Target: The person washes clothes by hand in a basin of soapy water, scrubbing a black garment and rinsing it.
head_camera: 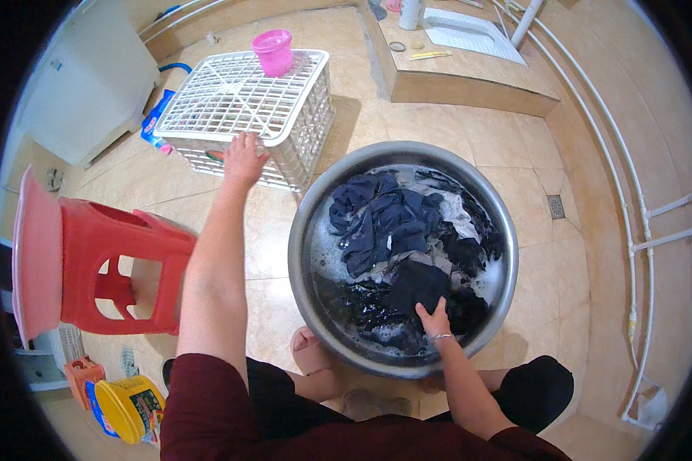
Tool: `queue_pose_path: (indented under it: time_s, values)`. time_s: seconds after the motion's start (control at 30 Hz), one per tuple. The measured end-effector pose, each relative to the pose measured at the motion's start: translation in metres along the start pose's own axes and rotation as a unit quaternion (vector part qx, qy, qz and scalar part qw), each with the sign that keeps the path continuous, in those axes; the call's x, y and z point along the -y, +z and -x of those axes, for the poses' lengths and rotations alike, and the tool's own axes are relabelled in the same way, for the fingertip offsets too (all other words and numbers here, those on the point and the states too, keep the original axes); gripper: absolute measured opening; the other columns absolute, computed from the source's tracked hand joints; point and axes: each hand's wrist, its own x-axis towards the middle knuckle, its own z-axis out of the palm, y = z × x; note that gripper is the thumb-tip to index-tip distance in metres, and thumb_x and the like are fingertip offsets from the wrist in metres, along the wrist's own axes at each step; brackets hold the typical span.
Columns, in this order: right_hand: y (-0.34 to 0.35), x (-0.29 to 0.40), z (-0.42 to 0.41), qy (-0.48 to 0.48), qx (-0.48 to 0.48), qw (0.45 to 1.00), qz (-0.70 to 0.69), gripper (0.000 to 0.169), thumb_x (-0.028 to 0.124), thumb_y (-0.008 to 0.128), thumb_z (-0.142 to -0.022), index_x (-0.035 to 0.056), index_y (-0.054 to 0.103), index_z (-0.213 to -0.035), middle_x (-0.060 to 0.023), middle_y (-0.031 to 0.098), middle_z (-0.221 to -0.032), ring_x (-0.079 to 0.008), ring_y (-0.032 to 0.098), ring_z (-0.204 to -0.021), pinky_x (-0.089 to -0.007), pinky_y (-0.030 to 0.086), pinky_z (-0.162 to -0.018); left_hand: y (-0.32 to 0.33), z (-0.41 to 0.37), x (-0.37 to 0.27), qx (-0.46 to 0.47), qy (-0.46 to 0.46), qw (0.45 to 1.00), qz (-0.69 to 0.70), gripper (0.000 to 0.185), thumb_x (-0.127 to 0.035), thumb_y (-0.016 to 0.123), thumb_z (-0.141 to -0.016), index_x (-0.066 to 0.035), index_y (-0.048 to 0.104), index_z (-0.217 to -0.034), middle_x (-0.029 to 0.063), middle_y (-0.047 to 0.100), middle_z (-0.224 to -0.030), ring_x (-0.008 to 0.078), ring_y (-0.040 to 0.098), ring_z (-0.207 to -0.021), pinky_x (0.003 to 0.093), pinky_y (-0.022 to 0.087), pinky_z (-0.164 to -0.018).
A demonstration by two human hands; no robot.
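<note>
A large round metal basin stands on the tiled floor in front of me, holding soapy water and soaked clothes. My right hand, with a bracelet at the wrist, grips a black cloth in the lower part of the basin. Dark blue clothing lies above it, and a pale grey cloth is to the right. My left hand rests on the near edge of an upturned white plastic crate; its fingers are partly spread. A pink plastic cup stands on the crate.
At left, a red plastic stool bears a pink basin. A yellow bucket is at lower left. A raised tiled step with a squat toilet lies beyond. White pipes run along the right wall, near a floor drain.
</note>
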Motion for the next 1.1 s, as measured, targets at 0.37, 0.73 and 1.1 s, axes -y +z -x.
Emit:
queue_pose_path:
  time_s: [0.37, 0.73, 1.1]
  values:
    - [0.008, -0.025, -0.017, -0.004, 0.020, 1.000, -0.011, 0.087, 0.040, 0.058, -0.068, -0.0091, 0.011, -0.123, -0.0261, 0.038, -0.115, -0.0313, 0.038, -0.108, -0.0301, 0.030, -0.089, -0.015, -0.030, 0.008, 0.045, 0.129, 0.990, -0.021, 0.037, -0.038, 0.050, -0.074, -0.007, 0.049, -0.094, 0.0110, 0.051, -0.090, 0.0294, 0.047, -0.085, 0.0376, 0.038, -0.073]
    - [0.004, -0.028, -0.009, -0.048, 0.013, 0.999, 0.018, 0.076, 0.039, 0.053, -0.071, -0.0064, 0.018, -0.121, -0.0278, 0.044, -0.107, -0.0351, 0.043, -0.101, -0.0344, 0.034, -0.085, -0.053, 0.028, -0.034, 0.055, 0.156, 0.986, 0.028, 0.042, -0.043, 0.057, -0.067, -0.005, 0.051, -0.084, 0.0108, 0.049, -0.080, 0.0284, 0.048, -0.080, 0.0370, 0.040, -0.067]
    - [-0.025, 0.013, 0.018, -0.132, -0.011, 0.958, 0.255, 0.042, 0.030, 0.058, -0.069, 0.0039, 0.045, -0.099, -0.0194, 0.049, -0.099, -0.0320, 0.048, -0.093, -0.0406, 0.039, -0.075, -0.055, 0.047, -0.054, 0.072, 0.047, 0.996, 0.010, 0.042, -0.045, 0.052, -0.070, -0.004, 0.050, -0.081, 0.0138, 0.049, -0.083, 0.0302, 0.050, -0.079, 0.0390, 0.040, -0.066]
